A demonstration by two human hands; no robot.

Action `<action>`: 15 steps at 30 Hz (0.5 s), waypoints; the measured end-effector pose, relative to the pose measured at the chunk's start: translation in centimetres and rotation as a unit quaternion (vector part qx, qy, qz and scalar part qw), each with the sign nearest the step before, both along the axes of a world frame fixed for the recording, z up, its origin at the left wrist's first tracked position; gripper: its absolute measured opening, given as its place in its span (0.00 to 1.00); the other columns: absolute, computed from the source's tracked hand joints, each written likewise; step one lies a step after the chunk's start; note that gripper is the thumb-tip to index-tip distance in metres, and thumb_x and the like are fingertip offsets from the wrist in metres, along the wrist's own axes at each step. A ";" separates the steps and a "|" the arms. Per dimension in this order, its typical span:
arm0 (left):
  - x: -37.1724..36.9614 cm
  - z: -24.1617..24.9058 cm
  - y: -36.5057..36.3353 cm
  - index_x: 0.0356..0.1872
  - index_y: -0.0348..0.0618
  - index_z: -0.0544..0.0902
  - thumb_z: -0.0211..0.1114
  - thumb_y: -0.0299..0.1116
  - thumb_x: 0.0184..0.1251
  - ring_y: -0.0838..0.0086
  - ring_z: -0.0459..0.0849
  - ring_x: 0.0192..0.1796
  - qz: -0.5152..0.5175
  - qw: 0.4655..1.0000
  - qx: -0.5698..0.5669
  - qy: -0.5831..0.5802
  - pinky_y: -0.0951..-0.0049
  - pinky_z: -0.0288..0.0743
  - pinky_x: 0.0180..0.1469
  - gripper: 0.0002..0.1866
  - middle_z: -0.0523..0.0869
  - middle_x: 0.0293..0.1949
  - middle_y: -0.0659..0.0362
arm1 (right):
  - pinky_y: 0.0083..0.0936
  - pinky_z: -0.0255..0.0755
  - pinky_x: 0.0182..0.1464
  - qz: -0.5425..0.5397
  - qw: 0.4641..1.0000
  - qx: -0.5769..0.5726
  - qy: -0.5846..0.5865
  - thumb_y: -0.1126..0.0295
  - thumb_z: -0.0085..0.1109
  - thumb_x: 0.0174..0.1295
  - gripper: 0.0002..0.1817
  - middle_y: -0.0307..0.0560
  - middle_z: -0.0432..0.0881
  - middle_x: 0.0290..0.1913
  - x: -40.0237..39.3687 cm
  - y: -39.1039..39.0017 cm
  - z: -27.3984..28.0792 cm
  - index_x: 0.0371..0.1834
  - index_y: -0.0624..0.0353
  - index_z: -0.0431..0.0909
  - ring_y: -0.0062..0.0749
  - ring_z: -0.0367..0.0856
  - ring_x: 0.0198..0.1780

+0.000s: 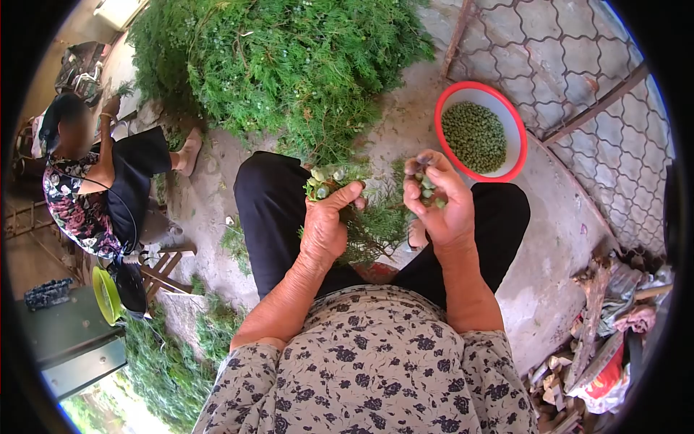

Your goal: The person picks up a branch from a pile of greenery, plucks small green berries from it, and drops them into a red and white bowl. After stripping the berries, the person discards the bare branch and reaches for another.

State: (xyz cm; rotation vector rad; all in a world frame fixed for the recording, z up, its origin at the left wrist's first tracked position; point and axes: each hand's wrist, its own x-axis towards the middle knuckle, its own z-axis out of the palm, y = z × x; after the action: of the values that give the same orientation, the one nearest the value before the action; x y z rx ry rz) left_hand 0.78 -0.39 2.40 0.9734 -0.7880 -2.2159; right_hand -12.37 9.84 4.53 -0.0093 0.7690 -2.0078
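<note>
My left hand (329, 217) is closed around a green sprig (322, 184) with pale green berries, above my left thigh. To its right, my right hand (442, 195) has curled fingers around several small green berries (426, 189). Feathery green foliage (376, 224) hangs between the two hands, over the gap between my knees. A white basin with a red rim (517, 163) stands on the ground beyond my right knee, and many round green berries (473, 137) lie in it.
A large heap of green branches (282, 65) lies ahead. At the left a seated person (94, 173) holds a sprig. A wire mesh panel (564, 65) is at the upper right; wood and bags (600, 354) lie lower right. More cut branches (166, 369) are lower left.
</note>
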 end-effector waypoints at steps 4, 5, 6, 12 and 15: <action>0.2 -0.9 -0.6 0.35 0.40 0.75 0.64 0.20 0.53 0.74 0.74 0.26 0.014 1.000 0.007 0.010 0.74 0.70 0.31 0.10 0.79 0.28 0.60 | 0.19 0.61 0.20 0.041 0.998 -0.045 0.018 0.71 0.48 0.60 0.06 0.48 0.74 0.33 -1.1 1.1 -3.1 0.35 0.63 0.70 0.26 0.70 0.21; 0.3 -1.2 -0.9 0.36 0.40 0.75 0.64 0.20 0.53 0.74 0.74 0.25 0.014 1.000 0.008 -0.003 0.74 0.69 0.31 0.10 0.78 0.27 0.61 | 0.19 0.61 0.20 0.041 0.998 -0.045 0.017 0.71 0.48 0.60 0.06 0.48 0.74 0.33 -1.1 1.1 -3.3 0.35 0.63 0.70 0.26 0.70 0.21; 0.3 -1.4 -1.0 0.36 0.40 0.75 0.64 0.20 0.53 0.74 0.74 0.25 0.013 1.000 0.008 -0.004 0.74 0.69 0.31 0.10 0.78 0.27 0.61 | 0.18 0.60 0.19 0.045 0.999 -0.008 0.025 0.72 0.50 0.59 0.06 0.47 0.74 0.32 -0.9 1.0 -3.3 0.35 0.63 0.71 0.25 0.70 0.21; 0.3 -1.7 -1.2 0.35 0.40 0.74 0.64 0.21 0.53 0.76 0.71 0.24 0.044 0.998 0.023 0.034 0.75 0.66 0.29 0.10 0.77 0.25 0.62 | 0.16 0.54 0.14 0.129 0.974 0.163 0.087 0.74 0.58 0.56 0.06 0.40 0.73 0.22 0.6 0.7 -3.7 0.33 0.65 0.76 0.19 0.67 0.16; 0.4 -1.5 -1.0 0.32 0.37 0.77 0.65 0.25 0.54 0.77 0.66 0.25 0.032 0.999 0.027 0.015 0.78 0.61 0.32 0.06 0.75 0.26 0.64 | 0.15 0.51 0.14 0.155 0.954 0.219 0.131 0.73 0.61 0.56 0.09 0.36 0.71 0.20 2.2 -0.2 -3.7 0.35 0.68 0.77 0.17 0.65 0.15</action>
State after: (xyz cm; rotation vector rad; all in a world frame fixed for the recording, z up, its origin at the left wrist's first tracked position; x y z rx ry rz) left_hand 1.20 -1.44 0.86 0.9754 -0.6785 -2.2007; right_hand -10.18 9.64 0.82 -0.1317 1.2875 -1.5234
